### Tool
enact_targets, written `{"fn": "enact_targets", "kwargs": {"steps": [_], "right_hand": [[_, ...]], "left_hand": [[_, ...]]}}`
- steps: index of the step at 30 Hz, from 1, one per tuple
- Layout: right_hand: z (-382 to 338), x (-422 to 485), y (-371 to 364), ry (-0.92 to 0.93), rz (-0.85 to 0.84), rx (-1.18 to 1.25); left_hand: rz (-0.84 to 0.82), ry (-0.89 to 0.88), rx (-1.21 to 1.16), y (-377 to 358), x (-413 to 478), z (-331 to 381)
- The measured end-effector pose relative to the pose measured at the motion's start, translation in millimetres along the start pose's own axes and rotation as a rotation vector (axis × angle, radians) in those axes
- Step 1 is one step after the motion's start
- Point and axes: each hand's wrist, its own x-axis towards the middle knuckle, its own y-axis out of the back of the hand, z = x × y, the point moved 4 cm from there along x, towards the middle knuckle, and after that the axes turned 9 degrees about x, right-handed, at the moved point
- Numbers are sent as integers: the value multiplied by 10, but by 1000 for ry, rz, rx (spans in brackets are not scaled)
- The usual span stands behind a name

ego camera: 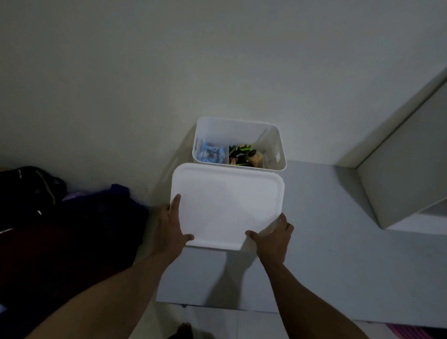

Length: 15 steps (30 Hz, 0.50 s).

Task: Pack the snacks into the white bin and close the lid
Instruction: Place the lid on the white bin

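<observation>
Packing looks done, lid step under way; the snacks are down in the white bin [236, 133]: blue packets [211, 153] on its left side, dark and green wrappers [244, 155] on its right, maybe a divider between them, too small to confirm; contents sit well below the rim, so I'd expect nothing to foul the lid; bin is open, upright, at the back of the tabletop [343, 240] against the wall; white lid [227, 205] is in the person's hands on the near side of the bin, its far edge just at the bin's near rim, not seated; the shadow on the tabletop under it suggests it's carried in the air, not resting; left hand [169, 226] clamped on the near-left corner, thumb over the near edge, fingers running up the left edge; right hand [273, 239] mirrors that on the near-right corner, thumb on top, fingers round the right edge; nothing else held; lid is plain white, a rounded rectangle with a raised lip, held roughly flat, looks matched to the opening; bin has smooth white walls, rounded corners, a handle slot in the right wall; left to do: carry the lid forward over the opening, line up the corners, press down; dark bag [24, 187] off to the left, white cabinet [411, 166] to the right, neither in the way.
</observation>
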Motion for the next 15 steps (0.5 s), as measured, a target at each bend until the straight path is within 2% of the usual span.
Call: {"fn": "enact_targets", "kwargs": {"steps": [9, 15], "right_hand": [[-726, 512, 184, 172, 109, 94], [-1003, 839, 174, 215, 125, 185]], "left_hand": [[165, -110, -48, 310, 538, 483], [235, -119, -134, 449, 875, 686]]}}
